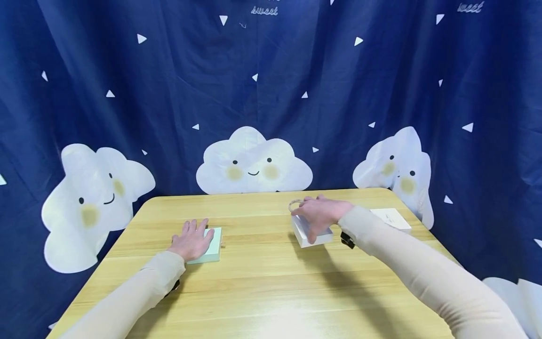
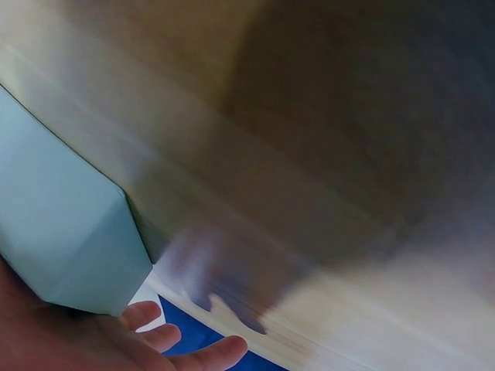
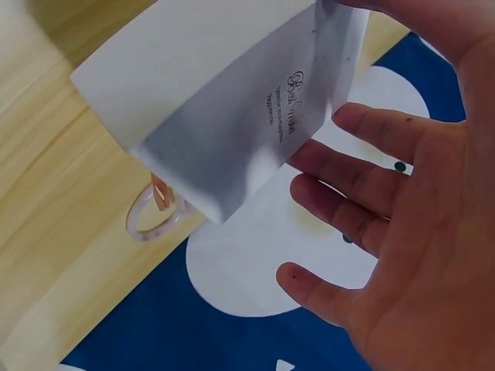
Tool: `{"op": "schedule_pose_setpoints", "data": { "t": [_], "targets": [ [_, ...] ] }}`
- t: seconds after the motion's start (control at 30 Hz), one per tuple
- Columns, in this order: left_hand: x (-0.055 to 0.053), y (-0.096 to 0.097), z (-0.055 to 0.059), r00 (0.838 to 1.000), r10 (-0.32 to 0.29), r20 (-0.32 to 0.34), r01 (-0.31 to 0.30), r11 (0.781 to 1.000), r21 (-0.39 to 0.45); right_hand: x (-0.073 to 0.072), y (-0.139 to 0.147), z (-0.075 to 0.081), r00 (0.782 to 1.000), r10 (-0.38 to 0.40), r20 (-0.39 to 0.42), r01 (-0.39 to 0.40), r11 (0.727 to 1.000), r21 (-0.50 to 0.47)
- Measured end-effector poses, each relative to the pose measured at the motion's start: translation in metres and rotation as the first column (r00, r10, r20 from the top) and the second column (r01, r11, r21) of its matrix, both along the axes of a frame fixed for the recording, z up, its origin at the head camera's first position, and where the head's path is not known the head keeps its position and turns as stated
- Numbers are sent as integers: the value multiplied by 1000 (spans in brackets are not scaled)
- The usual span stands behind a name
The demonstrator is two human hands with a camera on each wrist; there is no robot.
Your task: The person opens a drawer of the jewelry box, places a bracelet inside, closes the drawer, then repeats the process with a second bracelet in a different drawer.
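Note:
My right hand (image 1: 323, 213) grips a small white box (image 1: 312, 235) by its edges, with the thumb at one side and fingers at the other. In the right wrist view, the white box (image 3: 232, 131) is tilted, and dark script shows on its shaded face. Just beyond it is a pale marbled bangle (image 1: 295, 204), partly hidden by the hand in the head view. My left hand (image 1: 191, 241) rests on a mint-green box (image 1: 213, 245) at the left, fingers stretched out. The left wrist view shows a corner of this mint-green box (image 2: 69, 209) against the palm.
A second white box (image 1: 391, 217) with small print lies near the table's right edge, behind the right forearm. The light wooden table (image 1: 254, 278) reaches back to a dark blue curtain (image 1: 254, 94) with white clouds. A brownish ribbon tab (image 3: 161, 192) shows beside the bangle.

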State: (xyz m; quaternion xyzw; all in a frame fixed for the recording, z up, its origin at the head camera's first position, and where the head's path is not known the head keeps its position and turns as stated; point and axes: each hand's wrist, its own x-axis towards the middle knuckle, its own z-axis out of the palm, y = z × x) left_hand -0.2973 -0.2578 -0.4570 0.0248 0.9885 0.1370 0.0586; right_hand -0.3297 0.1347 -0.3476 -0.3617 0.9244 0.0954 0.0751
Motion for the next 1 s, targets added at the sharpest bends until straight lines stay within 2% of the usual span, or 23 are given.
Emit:
{"op": "schedule_pose_setpoints", "data": {
  "t": [0.4,1.0],
  "targets": [
    [0,-1,-2,1000,5,-3,-5,1000,-3,-2,-31,-5,999,-5,33,4,999,33],
    [1,1,-1,1000,14,1,-14,1000,13,-12,-66,-24,1000,-11,-5,11,997,79]
  ]
}}
